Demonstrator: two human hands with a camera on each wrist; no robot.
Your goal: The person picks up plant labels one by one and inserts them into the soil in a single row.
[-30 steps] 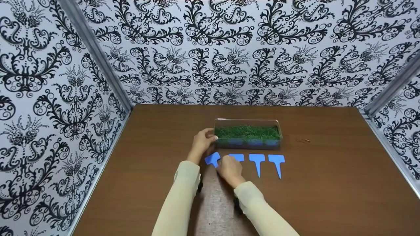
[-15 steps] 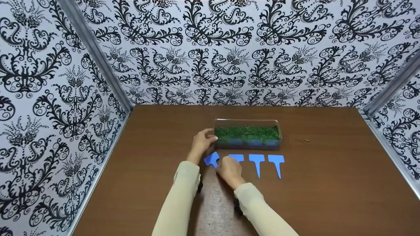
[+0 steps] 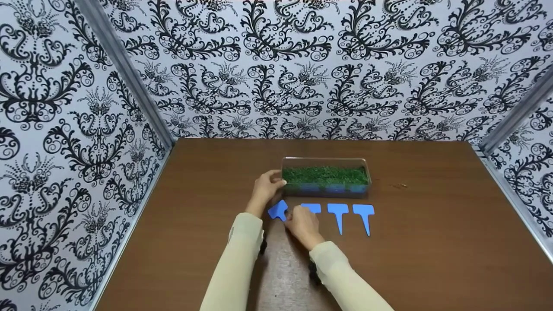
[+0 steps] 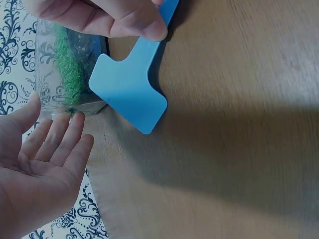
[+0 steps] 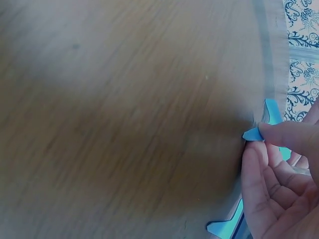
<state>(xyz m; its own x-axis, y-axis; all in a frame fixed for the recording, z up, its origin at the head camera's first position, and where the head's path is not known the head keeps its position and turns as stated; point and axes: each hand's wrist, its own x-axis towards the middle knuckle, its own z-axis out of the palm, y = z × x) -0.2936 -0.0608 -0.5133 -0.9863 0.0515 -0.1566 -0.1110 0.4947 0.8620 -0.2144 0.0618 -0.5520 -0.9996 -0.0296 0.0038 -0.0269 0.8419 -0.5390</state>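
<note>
A twist threatened

Head: my left hand [image 3: 265, 188] sat loose-fingered at the left end of the box [image 3: 325, 162]; nearer, my right hand [image 3: 303, 223] pinched the blue tag [image 3: 278, 210]. Left wrist: its broad end [image 4: 129, 94] jutted free. Right wrist: narrowly gripped, it could twist.

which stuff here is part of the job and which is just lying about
Part of the job, it seems:
- blue tag, pinched in the right hand
- clear box with green grass, left hand at its end
- three more blue tags, lying in a row before the box

Probably just lying about:
- thin brown bits right of the box, too small to identify
</note>
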